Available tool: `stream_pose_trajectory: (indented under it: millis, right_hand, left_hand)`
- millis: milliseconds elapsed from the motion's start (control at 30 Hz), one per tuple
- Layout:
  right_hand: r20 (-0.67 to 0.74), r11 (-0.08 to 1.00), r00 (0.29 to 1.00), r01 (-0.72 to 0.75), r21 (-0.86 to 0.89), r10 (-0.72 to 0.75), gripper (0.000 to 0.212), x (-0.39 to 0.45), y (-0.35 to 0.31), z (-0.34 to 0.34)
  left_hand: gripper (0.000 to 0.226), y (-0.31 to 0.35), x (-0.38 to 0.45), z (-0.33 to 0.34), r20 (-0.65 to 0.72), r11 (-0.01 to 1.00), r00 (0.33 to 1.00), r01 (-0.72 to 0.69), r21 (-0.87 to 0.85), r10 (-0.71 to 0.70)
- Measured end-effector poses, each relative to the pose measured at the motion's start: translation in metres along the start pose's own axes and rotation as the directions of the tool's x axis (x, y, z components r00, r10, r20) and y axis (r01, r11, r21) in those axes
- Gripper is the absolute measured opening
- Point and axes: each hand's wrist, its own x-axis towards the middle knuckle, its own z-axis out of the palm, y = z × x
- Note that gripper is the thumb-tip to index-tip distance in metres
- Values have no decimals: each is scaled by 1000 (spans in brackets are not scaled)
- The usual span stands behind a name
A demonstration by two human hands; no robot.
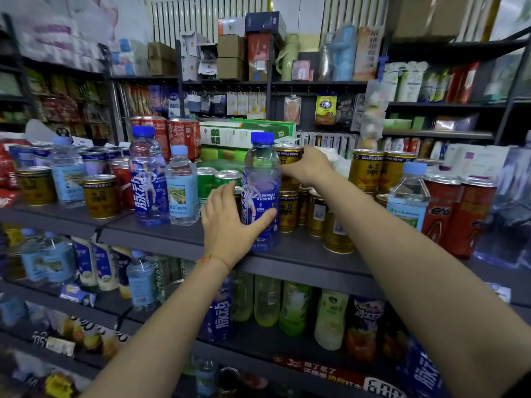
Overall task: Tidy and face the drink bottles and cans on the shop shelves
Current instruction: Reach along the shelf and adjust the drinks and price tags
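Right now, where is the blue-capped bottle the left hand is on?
In the head view, the blue-capped bottle stands mid-frame at the front edge of the upper shelf, gripped by the left hand, with green cans to its left and gold cans to its right.

We read 脉动 in white on the blue bottle (149,179) standing on the upper shelf. The same 脉动 runs down a blue bottle (219,314) on the shelf below.

Dark metal shelving (301,255) fills the room, stacked with packaged goods. Behind, a pale wall (135,21) and a white ribbed panel (184,18), possibly a radiator. Cardboard boxes (230,57) sit on top.
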Motion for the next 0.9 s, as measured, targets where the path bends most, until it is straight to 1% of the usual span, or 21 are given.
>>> stream_pose_trajectory:
  millis: [100,167,200,233,267,333,367,400,433,467,533,600,667,700,767,800,833,867,900]
  right_hand:
    - [5,999,1000,2,-38,-2,51,-4,-3,-1]
    - [11,999,1000,-29,-26,29,55,-8,-4,0]
    - [-17,999,999,-48,-14,47,60,-11,-5,0]
    - [-90,999,995,-52,11,53,63,-17,-6,-1]
    - [-202,999,979,-18,48,27,60,-26,-7,-3]
    - [-427,974,902,146,172,-60,38,-50,-9,-5]
    - [-465,945,883,205,253,-67,30,-64,-11,-2]
    - [-445,916,893,232,328,-68,27,-77,-14,4]
    - [-377,895,924,220,388,-64,30,-85,-16,13]
    - [-300,881,952,194,432,-62,39,-92,-18,24]
    - [-205,884,977,140,447,-51,53,-98,-18,49]
    - [-174,903,984,100,417,-28,58,-101,-15,70]
    - [-173,905,985,75,419,-2,61,-105,-13,83]
    - [-184,900,983,67,430,14,62,-107,-13,88]
    - [-202,863,978,65,501,43,64,-110,-12,91]
    - [-194,826,979,61,560,59,62,-113,-13,92]
    - [-168,762,983,50,646,78,58,-118,-14,91]
    - [-124,658,987,30,753,97,52,-125,-18,89]
    - [-57,518,992,-11,856,115,46,-132,-21,86]
  left_hand:
    - [108,1,0,-1,23,1000,1000,11,12,-11]
    - [110,0,0,-2,58,1000,998,14,19,-15]
    - [111,-1,-1,-3,75,1000,997,11,12,-12]
    - [111,-2,-2,-5,89,1000,996,4,-1,-4]
    - [110,-4,-4,-7,97,1000,995,-6,-19,7]
    - [108,-10,-10,-13,96,998,994,-39,-46,43]
    - [106,-13,-13,-16,92,997,994,-59,-53,64]
    - [104,-16,-16,-19,88,995,993,-75,-60,81]
    - [101,-18,-18,-22,82,994,992,-86,-70,92]
    - [97,-20,-20,-27,76,992,992,-93,-84,100]
    - [84,-23,-23,-36,60,986,992,-103,-135,112]
    - [64,-27,-25,-45,30,965,993,-101,-241,111]
    - [38,-32,-27,-53,30,912,999,-26,-409,42]
    - [27,-33,-28,-58,60,874,998,35,-484,-7]
    - [16,-37,-31,-66,152,792,985,155,-590,-80]
    - [15,-39,-34,-68,205,744,973,211,-634,-101]
    - [14,-42,-38,-69,258,686,959,267,-676,-118]
    - [14,-45,-41,-70,307,622,942,321,-714,-134]
    - [15,-45,-44,-70,357,555,923,375,-743,-146]
